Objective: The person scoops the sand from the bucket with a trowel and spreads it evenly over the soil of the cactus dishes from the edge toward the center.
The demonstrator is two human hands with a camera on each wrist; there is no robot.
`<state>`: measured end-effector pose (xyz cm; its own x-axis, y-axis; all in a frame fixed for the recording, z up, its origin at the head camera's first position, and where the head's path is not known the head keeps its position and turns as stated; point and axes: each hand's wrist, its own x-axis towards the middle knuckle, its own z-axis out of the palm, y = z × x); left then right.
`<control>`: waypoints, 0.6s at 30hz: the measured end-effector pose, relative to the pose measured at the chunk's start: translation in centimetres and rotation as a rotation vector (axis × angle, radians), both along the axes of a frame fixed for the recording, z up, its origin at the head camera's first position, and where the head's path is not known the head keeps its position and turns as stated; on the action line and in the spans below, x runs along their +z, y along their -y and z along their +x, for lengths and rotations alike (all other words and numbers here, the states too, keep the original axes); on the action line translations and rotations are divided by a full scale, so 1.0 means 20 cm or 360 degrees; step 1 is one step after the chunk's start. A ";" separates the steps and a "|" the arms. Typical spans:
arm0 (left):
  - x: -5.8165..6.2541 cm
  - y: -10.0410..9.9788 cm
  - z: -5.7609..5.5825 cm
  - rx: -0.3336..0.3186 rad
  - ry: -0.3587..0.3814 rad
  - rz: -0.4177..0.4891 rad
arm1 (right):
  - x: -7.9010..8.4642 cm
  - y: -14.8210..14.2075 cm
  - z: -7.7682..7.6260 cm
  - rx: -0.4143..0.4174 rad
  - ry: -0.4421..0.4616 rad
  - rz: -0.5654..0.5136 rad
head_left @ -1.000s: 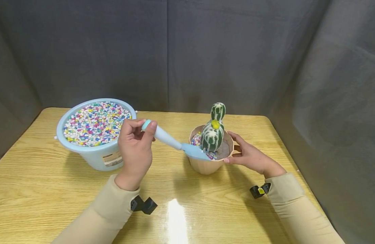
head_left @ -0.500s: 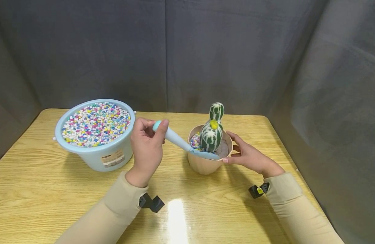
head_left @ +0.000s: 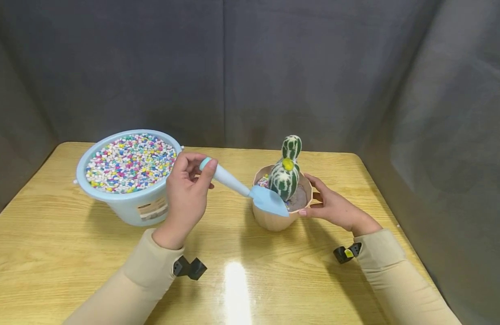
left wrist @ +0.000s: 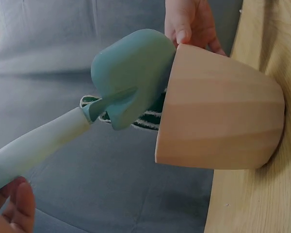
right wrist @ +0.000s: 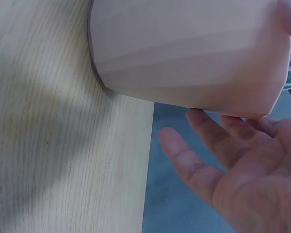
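My left hand [head_left: 187, 194] pinches the end of a light blue trowel's handle [head_left: 229, 180]. The trowel's blade [head_left: 269, 201] lies tilted over the near rim of a peach flower pot [head_left: 274, 222], its broad face bare. Inside the pot stands a green-and-white striped cactus [head_left: 284, 179] with a yellow bloom. Coloured pebbles [head_left: 264, 181] lie left of the cactus, partly hidden by the blade, and grey soil [head_left: 298, 198] shows on its right. My right hand [head_left: 335, 210] steadies the pot from the right, thumb on the near rim and fingers [right wrist: 218, 136] against the side.
On the left of the wooden table [head_left: 217, 280] stands a light blue bucket [head_left: 128, 210] filled with multicoloured pebbles [head_left: 132, 162]. Grey cloth [head_left: 160, 76] hangs behind the table and along both sides.
The trowel first went deeper into the pot to the right. Its blade has since come up and turned, showing its broad face. My right hand keeps its place on the pot.
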<state>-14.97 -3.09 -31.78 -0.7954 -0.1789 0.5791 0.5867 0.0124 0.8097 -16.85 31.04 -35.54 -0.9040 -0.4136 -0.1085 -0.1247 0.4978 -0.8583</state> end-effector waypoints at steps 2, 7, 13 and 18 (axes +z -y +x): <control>0.00 0.00 0.00 -0.0019 0.0031 -0.0001 | 0.00 0.00 0.00 0.0004 -0.0005 -0.0006; 0.01 0.00 0.00 -0.0172 0.0240 0.0303 | -0.01 0.00 0.00 0.0024 -0.0024 -0.0021; 0.00 -0.01 -0.01 -0.0313 0.0500 0.0745 | -0.01 0.00 0.00 0.0017 -0.0046 -0.0018; 0.00 0.01 0.00 -0.0352 0.0576 0.0752 | -0.02 0.00 0.00 0.0011 -0.0020 -0.0028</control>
